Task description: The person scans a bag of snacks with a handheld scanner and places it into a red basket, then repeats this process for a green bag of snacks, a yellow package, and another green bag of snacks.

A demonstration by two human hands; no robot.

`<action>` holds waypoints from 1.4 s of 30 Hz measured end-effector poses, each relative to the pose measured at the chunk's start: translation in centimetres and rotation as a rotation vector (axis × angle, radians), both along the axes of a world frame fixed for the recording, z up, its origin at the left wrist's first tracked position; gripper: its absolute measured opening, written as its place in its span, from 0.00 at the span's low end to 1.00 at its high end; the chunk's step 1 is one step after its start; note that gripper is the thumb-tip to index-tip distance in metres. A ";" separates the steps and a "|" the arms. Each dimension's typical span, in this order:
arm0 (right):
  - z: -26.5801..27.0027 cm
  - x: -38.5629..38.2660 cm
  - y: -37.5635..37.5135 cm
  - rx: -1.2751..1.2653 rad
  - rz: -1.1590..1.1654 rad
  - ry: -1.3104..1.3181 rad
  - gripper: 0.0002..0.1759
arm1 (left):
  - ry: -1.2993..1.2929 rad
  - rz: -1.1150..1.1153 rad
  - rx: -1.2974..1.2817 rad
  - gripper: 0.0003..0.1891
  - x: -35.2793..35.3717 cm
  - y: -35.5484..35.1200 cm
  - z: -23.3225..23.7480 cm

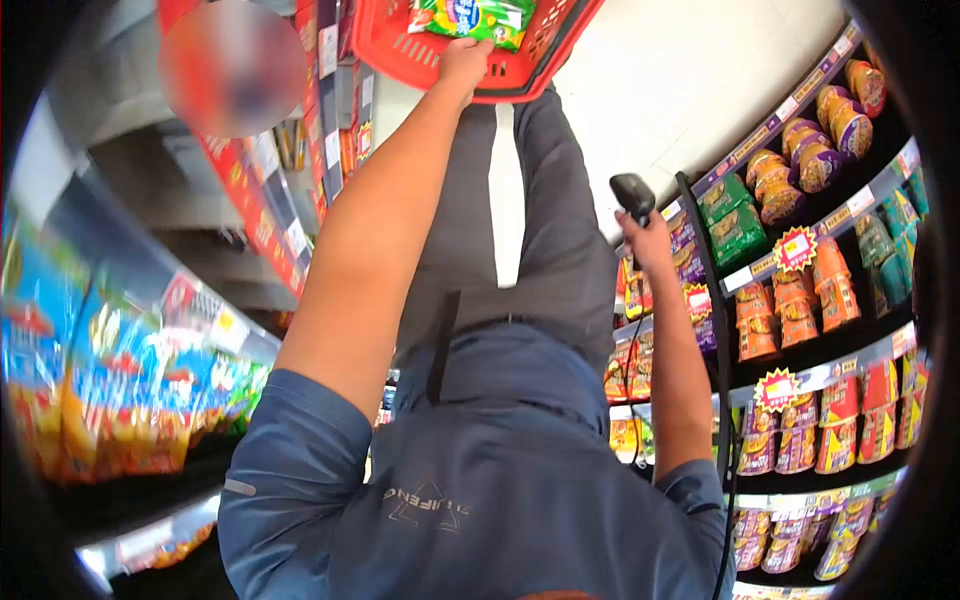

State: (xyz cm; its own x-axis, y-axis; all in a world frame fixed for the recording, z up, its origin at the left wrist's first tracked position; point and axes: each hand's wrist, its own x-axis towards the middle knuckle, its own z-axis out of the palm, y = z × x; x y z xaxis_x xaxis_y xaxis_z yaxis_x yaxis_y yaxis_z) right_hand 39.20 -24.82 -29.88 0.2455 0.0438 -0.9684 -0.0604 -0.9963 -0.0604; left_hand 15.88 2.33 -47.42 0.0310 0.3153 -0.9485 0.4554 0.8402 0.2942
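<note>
My left hand (465,65) reaches over the near side of a red shopping basket (395,45). Its fingers are closed at the lower edge of a green and yellow packet (480,20) in the basket; the fingertips are partly hidden. On the other side, my right hand (648,243) is wrapped round the grip of a black handheld barcode scanner (632,192), held out beside my leg. A thin dark cable (632,370) hangs below that hand.
Shelves of instant noodle cups (795,310) with price strips run along the right. On the left stand shelves of bagged goods (130,370) and a red-edged shelf unit (240,190). Pale floor tiles (690,70) lie ahead, beyond my legs (555,190).
</note>
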 end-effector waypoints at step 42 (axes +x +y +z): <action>32.7 2.8 14.6 0.912 0.266 0.233 0.20 | -1.728 0.249 0.234 0.24 0.2 7.0 47.7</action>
